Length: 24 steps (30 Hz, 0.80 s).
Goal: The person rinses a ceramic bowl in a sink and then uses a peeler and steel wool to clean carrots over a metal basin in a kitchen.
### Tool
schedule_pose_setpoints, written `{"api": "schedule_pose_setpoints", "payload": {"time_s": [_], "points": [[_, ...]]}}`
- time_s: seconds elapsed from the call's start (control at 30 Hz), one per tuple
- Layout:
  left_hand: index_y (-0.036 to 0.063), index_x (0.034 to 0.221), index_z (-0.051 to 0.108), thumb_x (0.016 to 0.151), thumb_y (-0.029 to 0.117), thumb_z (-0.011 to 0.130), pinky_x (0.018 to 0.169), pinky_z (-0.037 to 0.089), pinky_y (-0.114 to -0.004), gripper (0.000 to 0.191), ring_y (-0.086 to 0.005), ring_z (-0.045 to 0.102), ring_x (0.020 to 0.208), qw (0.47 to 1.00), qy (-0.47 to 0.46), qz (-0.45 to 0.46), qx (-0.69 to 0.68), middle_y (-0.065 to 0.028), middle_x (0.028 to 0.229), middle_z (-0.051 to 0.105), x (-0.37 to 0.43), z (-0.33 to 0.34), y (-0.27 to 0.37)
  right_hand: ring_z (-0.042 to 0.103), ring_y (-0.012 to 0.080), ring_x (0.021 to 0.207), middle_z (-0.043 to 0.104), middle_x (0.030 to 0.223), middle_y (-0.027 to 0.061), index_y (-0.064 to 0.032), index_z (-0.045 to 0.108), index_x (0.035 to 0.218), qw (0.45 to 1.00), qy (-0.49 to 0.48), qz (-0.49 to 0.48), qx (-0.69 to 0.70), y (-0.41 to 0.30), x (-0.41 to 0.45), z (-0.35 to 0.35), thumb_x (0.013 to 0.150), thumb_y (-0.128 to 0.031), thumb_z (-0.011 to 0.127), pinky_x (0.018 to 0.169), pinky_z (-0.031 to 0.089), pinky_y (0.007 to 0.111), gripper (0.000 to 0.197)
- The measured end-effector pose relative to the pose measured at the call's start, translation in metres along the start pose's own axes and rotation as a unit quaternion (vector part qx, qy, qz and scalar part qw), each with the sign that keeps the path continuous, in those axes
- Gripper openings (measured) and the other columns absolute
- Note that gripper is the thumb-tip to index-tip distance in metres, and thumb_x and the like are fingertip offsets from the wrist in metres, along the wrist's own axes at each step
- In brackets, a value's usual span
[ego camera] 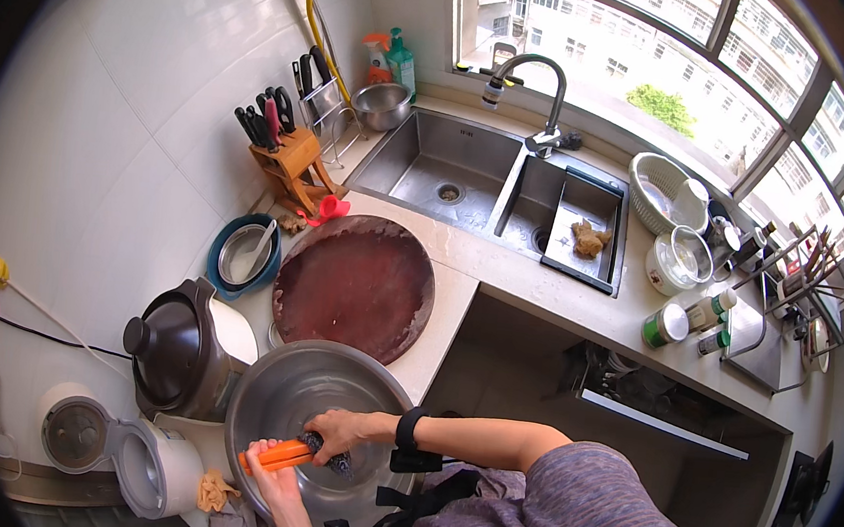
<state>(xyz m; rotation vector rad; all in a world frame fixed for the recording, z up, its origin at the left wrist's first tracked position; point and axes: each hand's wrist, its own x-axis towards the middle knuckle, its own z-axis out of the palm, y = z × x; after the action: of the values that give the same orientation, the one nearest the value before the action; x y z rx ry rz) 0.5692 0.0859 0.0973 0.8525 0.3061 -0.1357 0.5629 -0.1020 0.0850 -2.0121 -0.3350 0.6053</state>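
Note:
Over a large stainless steel basin point(248, 399), my left hand point(275, 480) grips an orange handle-like piece point(277, 456) with a dark line along its side. My right hand point(336, 431) is closed around a dark grey scouring pad point(341, 464), which looks like steel wool. The pad is pressed against the inner end of the orange piece and covers whatever lies beneath. Both hands are above the near half of the basin. A round, dark red chopping board point(356, 284) lies on the counter just beyond the basin rim.
A double steel sink point(431, 159) with a faucet point(550, 86) lies beyond the board; a brown cloth point(590, 239) rests in its tray. A knife block point(291, 162), blue bowl point(270, 273) and dark-lidded pot point(174, 347) stand left. Jars point(665, 326) stand right, above an open drawer point(664, 424).

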Motion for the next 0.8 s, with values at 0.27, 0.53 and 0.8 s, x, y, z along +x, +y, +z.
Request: {"api": "schedule_pose_setpoints", "payload": {"time_s": [0.27,0.53,0.8], "points": [[0.0100,0.080,0.046,0.088,0.009,0.056,0.076,0.043,-0.030,0.013,-0.0132,0.047,0.074,0.992,-0.045,0.047,0.106,0.0003,0.074,0.045,0.001,0.008,0.003,0.063,0.0346,0.096,0.067,0.099,0.0182,-0.0064,0.060,0.112,0.998,-0.008,0.009,-0.055,0.018,-0.001,-0.002,0.064,-0.036,0.073,0.083,0.049,0.042,0.058],[0.0037,0.093,0.048,0.088,0.002,0.058,0.075,0.044,-0.027,0.011,-0.0113,0.051,0.078,0.944,-0.045,0.071,0.320,-0.0017,0.085,0.050,-0.010,0.015,-0.016,0.065,0.0326,0.087,0.068,0.088,0.0174,0.0013,0.064,0.098,0.973,0.147,-0.143,0.105,-0.021,-0.014,-0.021,0.088,-0.037,0.059,0.077,0.051,0.040,0.040],[0.0027,0.094,0.047,0.089,0.001,0.061,0.058,0.042,-0.024,0.014,-0.0103,0.048,0.069,0.874,-0.103,0.091,0.466,-0.0020,0.079,0.048,-0.011,0.024,-0.023,0.066,0.0313,0.083,0.068,0.084,0.0158,0.0004,0.065,0.092,0.981,0.172,-0.057,0.062,-0.026,-0.016,-0.020,0.083,-0.031,0.064,0.072,0.051,0.039,0.033]]}}
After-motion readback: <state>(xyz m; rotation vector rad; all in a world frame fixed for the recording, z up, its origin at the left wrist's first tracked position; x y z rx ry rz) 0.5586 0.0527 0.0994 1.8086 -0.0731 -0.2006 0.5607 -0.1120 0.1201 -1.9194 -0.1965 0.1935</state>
